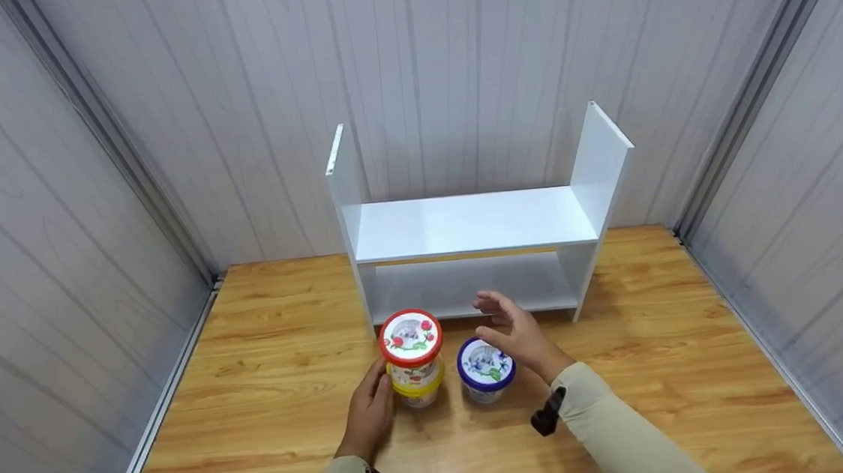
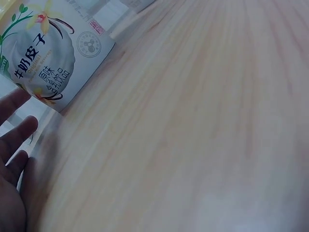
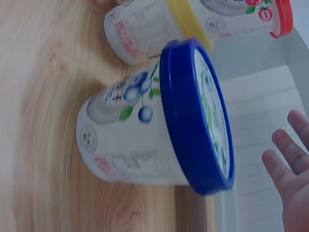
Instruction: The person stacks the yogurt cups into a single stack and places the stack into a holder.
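A red-lidded tub (image 1: 411,339) stands stacked on a yellow-lidded tub (image 1: 420,391); both are white with printed fruit or flowers. My left hand (image 1: 369,407) is at the left side of this stack, its fingertips right by the tub walls. In the left wrist view the fingers (image 2: 19,137) are spread beside the yellow-lidded tub (image 2: 53,58). To the right of the stack is a blue-lidded tub (image 1: 486,367) with blueberries on its side. My right hand (image 1: 519,334) hovers at its upper right with fingers extended, apart from the lid in the right wrist view.
A white two-tier shelf (image 1: 474,221) with upright side panels stands behind the tubs, near the back wall (image 1: 446,76). Its lower front edge lies close behind the stack. The wooden table (image 1: 275,383) is bounded by pale panel walls on the left and right.
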Demonstrator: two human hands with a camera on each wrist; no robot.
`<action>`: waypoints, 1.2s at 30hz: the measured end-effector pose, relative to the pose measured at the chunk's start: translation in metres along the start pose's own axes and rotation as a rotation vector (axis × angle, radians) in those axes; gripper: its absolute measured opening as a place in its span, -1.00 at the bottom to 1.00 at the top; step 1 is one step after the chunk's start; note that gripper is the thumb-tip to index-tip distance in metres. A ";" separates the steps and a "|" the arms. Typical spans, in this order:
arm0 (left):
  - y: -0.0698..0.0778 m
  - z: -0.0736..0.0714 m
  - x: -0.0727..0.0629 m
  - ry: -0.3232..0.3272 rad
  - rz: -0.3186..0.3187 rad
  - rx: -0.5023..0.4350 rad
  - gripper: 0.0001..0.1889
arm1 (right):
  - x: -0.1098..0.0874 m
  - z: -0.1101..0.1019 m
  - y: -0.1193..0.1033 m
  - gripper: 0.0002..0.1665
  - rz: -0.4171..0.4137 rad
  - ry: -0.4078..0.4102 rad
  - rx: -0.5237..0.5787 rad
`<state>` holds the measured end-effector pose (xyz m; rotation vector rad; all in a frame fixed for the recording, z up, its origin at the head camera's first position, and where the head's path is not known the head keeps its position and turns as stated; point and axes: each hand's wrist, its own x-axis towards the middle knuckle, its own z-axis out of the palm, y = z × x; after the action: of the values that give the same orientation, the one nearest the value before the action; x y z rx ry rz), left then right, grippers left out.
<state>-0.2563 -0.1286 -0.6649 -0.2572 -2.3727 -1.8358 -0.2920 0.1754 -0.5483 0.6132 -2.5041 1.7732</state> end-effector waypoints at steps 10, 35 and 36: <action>0.001 -0.002 -0.001 0.006 -0.051 -0.010 -0.51 | -0.009 -0.005 0.018 -0.19 0.007 -0.027 0.035; 0.001 0.001 -0.002 0.008 -0.087 0.006 -0.51 | -0.037 0.009 0.059 0.05 0.261 -0.040 -0.029; 0.000 0.001 -0.002 0.009 -0.084 0.004 -0.51 | -0.038 0.009 0.060 0.05 0.279 -0.036 -0.022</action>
<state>-0.2548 -0.1275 -0.6654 -0.1513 -2.4155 -1.8640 -0.2740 0.1954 -0.6144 0.3082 -2.7449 1.8259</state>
